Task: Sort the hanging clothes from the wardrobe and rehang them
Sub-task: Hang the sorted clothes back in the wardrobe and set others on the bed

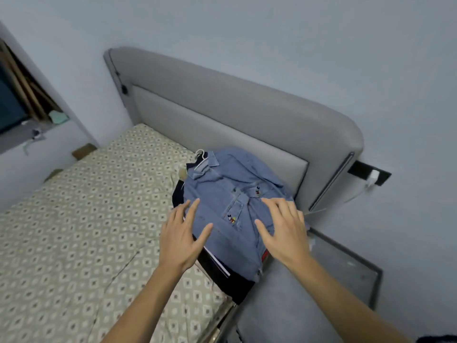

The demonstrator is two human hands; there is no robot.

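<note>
A blue denim shirt (230,201) with small embroidered figures lies on top of a pile of clothes at the head end of the bed. A white hanger hook (200,157) sticks out at its collar. Dark garments (222,271) show beneath it, with a strip of red at the right. My left hand (184,233) hovers over the shirt's left edge with fingers spread and straight. My right hand (284,226) is over the shirt's right side, fingers also spread; whether either hand touches the cloth I cannot tell. Neither hand holds anything.
The bed has a beige patterned sheet (86,219) and a grey padded headboard (235,112). A grey bedside table (346,266) stands at the right, below a wall socket with a white charger (373,177). A window sill (29,129) is at the left.
</note>
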